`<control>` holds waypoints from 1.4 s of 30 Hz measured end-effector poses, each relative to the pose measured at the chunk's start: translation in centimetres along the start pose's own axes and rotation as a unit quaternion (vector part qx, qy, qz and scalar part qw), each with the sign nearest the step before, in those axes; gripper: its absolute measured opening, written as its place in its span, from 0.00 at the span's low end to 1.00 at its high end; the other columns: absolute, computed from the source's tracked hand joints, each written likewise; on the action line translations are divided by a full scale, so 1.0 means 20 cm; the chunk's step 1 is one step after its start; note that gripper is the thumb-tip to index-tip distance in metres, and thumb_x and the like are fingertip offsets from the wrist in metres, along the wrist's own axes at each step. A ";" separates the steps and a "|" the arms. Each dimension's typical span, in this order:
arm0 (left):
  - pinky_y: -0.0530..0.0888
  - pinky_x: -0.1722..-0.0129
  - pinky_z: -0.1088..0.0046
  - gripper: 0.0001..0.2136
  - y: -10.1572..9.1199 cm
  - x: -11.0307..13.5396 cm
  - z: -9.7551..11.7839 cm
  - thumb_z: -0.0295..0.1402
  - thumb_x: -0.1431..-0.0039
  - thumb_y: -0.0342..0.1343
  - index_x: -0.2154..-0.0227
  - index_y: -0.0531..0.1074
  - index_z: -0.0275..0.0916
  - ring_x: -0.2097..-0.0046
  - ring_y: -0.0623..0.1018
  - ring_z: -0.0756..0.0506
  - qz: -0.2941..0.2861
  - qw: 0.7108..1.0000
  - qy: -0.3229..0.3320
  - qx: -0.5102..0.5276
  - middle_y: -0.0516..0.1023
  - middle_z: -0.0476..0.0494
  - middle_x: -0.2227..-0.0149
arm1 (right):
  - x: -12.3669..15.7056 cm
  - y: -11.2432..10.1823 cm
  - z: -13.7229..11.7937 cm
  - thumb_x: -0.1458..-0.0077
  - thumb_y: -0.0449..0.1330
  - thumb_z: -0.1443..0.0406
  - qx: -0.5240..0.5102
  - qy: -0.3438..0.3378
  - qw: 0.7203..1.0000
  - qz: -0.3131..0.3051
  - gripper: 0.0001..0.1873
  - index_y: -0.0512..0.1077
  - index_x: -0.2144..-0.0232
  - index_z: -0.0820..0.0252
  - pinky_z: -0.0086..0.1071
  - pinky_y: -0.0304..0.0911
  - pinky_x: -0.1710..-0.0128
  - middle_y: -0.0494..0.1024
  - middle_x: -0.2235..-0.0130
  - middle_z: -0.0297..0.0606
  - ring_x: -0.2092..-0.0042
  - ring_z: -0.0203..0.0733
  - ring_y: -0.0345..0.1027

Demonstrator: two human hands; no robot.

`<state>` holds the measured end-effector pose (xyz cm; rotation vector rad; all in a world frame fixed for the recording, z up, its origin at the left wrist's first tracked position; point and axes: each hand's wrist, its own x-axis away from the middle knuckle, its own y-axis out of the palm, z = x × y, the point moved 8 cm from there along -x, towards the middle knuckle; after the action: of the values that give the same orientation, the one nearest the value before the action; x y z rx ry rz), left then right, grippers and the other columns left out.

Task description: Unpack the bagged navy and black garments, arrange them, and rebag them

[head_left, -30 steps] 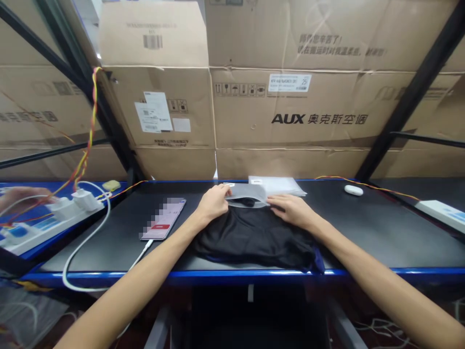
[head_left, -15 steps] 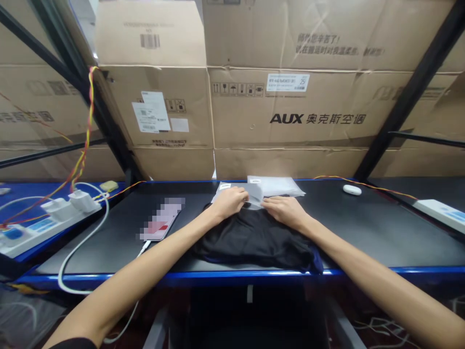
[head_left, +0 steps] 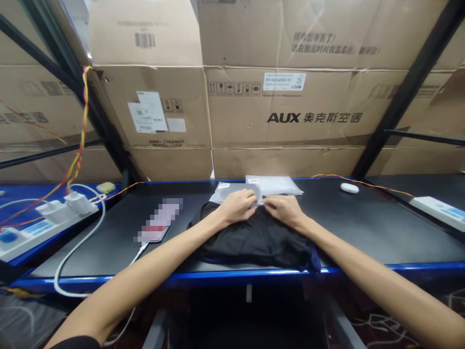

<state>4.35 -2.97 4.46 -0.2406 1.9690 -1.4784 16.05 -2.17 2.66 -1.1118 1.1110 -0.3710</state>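
From my remote seat I see one main change: my bare L hand (head_left: 238,206) has moved along the mouth of the flat, grey, translucent plastic bag w/ a small white label (head_left: 229,187), from its left corner to just beside my bare R hand (head_left: 285,207), which stays at the right end, approx. same pos. A sec ago the mouth was gaping; now I see no gap, tho the fingers cover part of it. For the work, I judge the mouth is pressed together, but I can't confirm it is sealed. R fingers are closed on the bag's edge. L fingers are curled onto the bag; whether they pinch it, I can't tell, bc the tips are partly hidden. The bag lies at the far side of the soft black cloth bundle w/ a dark-blue corner (head_left: 250,242), on the black tabletop w/ blue edge (head_left: 381,228).
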 end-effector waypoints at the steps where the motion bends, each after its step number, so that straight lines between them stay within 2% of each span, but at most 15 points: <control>1: 0.72 0.53 0.68 0.09 0.00 0.00 0.01 0.35 0.34 0.52 0.59 0.74 0.36 0.55 0.76 0.42 -0.001 1.000 0.008 -0.008 0.77 0.40 0.57 | 0.00 0.00 -0.01 0.40 0.56 0.65 -0.001 0.000 1.000 0.003 0.12 0.81 0.64 0.53 0.31 0.64 0.66 0.84 0.62 0.37 0.62 0.44 0.78; 7: 0.71 0.61 0.69 0.15 0.02 -0.01 0.05 0.36 0.29 0.44 0.63 0.74 0.37 0.61 0.76 0.44 0.004 0.998 0.009 -0.063 0.77 0.42 0.64 | 0.01 -0.02 -0.04 0.40 0.55 0.64 -0.003 -0.001 1.000 0.019 0.13 0.80 0.68 0.54 0.30 0.59 0.71 0.84 0.67 0.36 0.68 0.42 0.77; 11: 0.69 0.64 0.70 0.14 0.02 0.01 0.07 0.34 0.29 0.44 0.64 0.74 0.38 0.62 0.75 0.44 0.007 0.995 0.027 -0.093 0.77 0.43 0.64 | 0.01 -0.02 -0.04 0.40 0.55 0.63 0.002 -0.011 1.000 0.018 0.14 0.79 0.72 0.55 0.31 0.55 0.73 0.84 0.71 0.36 0.71 0.42 0.75; 15: 0.68 0.65 0.69 0.12 0.00 0.03 0.05 0.33 0.31 0.46 0.67 0.74 0.38 0.60 0.74 0.43 0.013 0.991 0.044 -0.128 0.76 0.42 0.64 | 0.02 -0.02 -0.03 0.41 0.55 0.64 0.008 -0.029 0.999 0.014 0.12 0.78 0.72 0.55 0.30 0.53 0.74 0.83 0.70 0.35 0.71 0.40 0.75; 22: 0.68 0.65 0.68 0.09 -0.06 0.13 -0.09 0.30 0.35 0.49 0.69 0.73 0.38 0.60 0.74 0.43 0.005 0.987 0.030 -0.161 0.75 0.41 0.65 | 0.03 -0.07 0.02 0.42 0.53 0.66 0.029 -0.042 0.999 0.017 0.13 0.75 0.75 0.56 0.31 0.50 0.74 0.82 0.72 0.36 0.72 0.40 0.73; 30: 0.65 0.72 0.70 0.04 -0.20 0.26 -0.34 0.29 0.45 0.53 0.72 0.71 0.40 0.62 0.73 0.42 -0.006 0.987 -0.111 -0.112 0.74 0.43 0.67 | 0.03 -0.09 0.08 0.42 0.52 0.65 0.042 -0.022 0.998 0.034 0.14 0.74 0.77 0.55 0.32 0.50 0.75 0.81 0.74 0.37 0.73 0.42 0.71; 35: 0.68 0.70 0.69 0.02 -0.24 0.29 -0.39 0.28 0.52 0.53 0.74 0.70 0.41 0.62 0.73 0.41 -0.011 0.985 -0.142 -0.095 0.72 0.43 0.70 | 0.03 -0.08 0.08 0.42 0.52 0.64 0.033 -0.019 0.999 0.034 0.14 0.75 0.75 0.54 0.31 0.50 0.74 0.82 0.72 0.36 0.73 0.41 0.71; 38: 0.72 0.62 0.66 0.06 -0.23 0.28 -0.35 0.30 0.50 0.54 0.68 0.73 0.41 0.58 0.74 0.40 -0.006 0.987 -0.125 -0.104 0.75 0.42 0.63 | 0.03 -0.07 0.08 0.41 0.52 0.64 0.026 -0.018 0.999 0.035 0.15 0.76 0.74 0.55 0.31 0.50 0.74 0.82 0.72 0.36 0.73 0.41 0.72; 42: 0.72 0.48 0.64 0.19 -0.15 0.21 -0.25 0.33 0.44 0.55 0.49 0.71 0.40 0.45 0.72 0.39 0.014 0.996 -0.071 -0.061 0.72 0.39 0.45 | 0.02 -0.05 0.06 0.40 0.51 0.65 0.014 -0.023 0.999 0.033 0.15 0.78 0.71 0.55 0.31 0.53 0.74 0.82 0.71 0.36 0.72 0.41 0.73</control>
<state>-2.47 -2.21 6.27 -0.3594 1.9416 -1.2892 17.45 -2.35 3.36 -1.0518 1.0963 -0.3055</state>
